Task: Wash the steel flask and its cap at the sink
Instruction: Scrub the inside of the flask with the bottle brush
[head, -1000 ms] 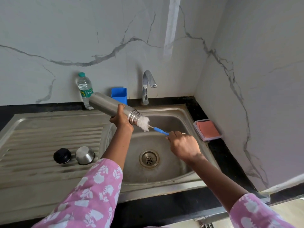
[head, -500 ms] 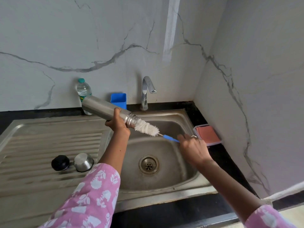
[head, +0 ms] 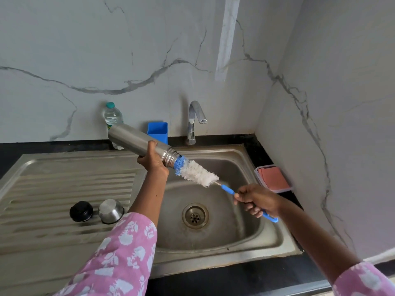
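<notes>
The steel flask (head: 136, 138) is a plain brushed cylinder with a threaded neck. It is uncapped and held nearly level above the sink (head: 267, 231), mouth pointing right and slightly down (the blue tip of a bottle brush (head: 197, 173) sits at the opening). Its black stopper (head: 81, 211) and steel cup cap (head: 111, 211) rest just beside each other on the ribbed drainboard (head: 53, 189).

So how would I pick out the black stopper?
Look left of the sink basin to the ribbed draining board. Two small round things sit there side by side. The black stopper is the left one, dark and matt; its neighbour, the steel cap, is shiny.
</notes>
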